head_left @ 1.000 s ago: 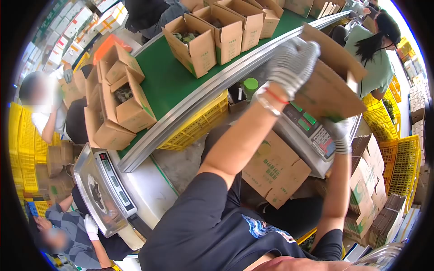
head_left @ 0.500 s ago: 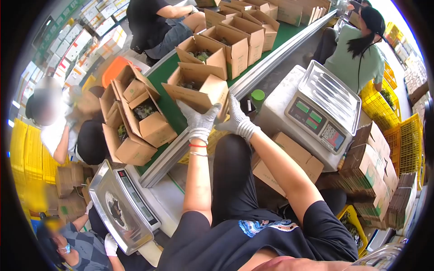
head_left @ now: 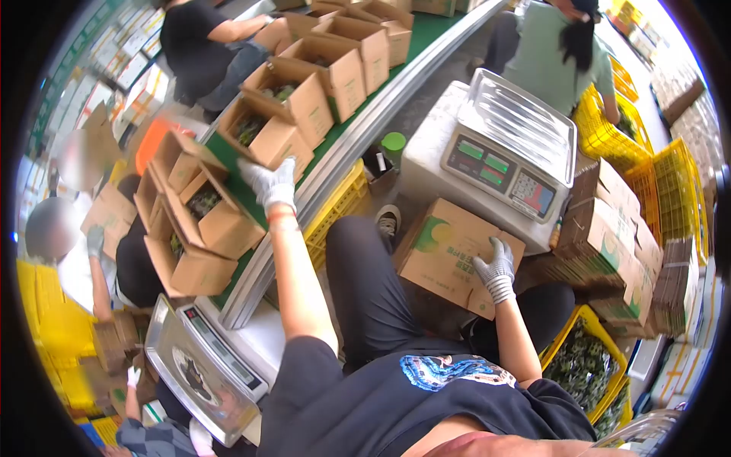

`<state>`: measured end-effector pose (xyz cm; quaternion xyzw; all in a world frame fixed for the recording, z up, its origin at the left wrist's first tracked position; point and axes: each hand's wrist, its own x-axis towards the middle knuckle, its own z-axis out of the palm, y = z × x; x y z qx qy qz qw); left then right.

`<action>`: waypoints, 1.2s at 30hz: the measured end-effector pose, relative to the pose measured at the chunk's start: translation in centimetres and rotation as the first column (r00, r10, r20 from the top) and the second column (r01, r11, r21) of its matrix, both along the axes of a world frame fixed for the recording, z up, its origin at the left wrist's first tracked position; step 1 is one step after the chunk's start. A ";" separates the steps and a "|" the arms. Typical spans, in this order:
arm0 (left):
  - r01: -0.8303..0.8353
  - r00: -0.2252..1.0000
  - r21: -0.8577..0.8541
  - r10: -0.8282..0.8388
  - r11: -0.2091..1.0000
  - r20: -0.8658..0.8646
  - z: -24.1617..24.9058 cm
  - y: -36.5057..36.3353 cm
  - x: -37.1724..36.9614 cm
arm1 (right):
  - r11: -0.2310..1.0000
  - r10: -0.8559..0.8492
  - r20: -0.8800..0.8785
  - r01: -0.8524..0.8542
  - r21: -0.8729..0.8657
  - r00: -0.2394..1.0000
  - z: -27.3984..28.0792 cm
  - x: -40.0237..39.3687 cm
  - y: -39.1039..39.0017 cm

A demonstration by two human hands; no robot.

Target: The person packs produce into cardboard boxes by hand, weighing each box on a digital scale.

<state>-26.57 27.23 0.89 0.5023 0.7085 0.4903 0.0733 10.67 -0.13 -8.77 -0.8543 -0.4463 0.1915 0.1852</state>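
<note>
My left hand [head_left: 272,183], in a grey-white knit glove, rests with fingers and thumb apart against the near side of an open cardboard box [head_left: 285,145] at the conveyor's edge. Dark green contents show inside that box. My right hand [head_left: 496,270], gloved alike, lies with its fingers spread over a printed cardboard box [head_left: 438,255] beside my knee. The printed box carries green and yellow marks on its upper face. More open cardboard boxes [head_left: 308,107] line up behind the one at my left hand.
A digital scale [head_left: 506,164] stands on a white block to the right; another scale [head_left: 202,365] is at lower left. Flattened cartons [head_left: 601,236] are stacked at right, beside a yellow crate [head_left: 582,365] of green produce. People sit around the green conveyor [head_left: 426,57].
My right hand has left the open box and moved down right to the printed box. The open box now stands against the row, my left hand still at it. The view has shifted.
</note>
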 end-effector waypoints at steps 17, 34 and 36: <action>0.457 0.834 -0.749 -0.524 0.480 0.173 -15.4 -13.8 21.6 | 0.902 -0.346 -0.102 0.360 0.238 0.933 -0.6 1.2 -6.1; 0.936 0.321 -0.007 -0.842 0.353 0.433 -10.7 -16.2 19.5 | 0.579 -0.142 -0.657 0.600 0.552 0.741 3.6 5.5 -6.5; 0.942 0.114 0.174 -0.762 0.286 0.637 -7.8 -18.3 19.7 | 0.594 -0.051 -0.857 0.705 0.388 0.513 5.4 6.0 -7.0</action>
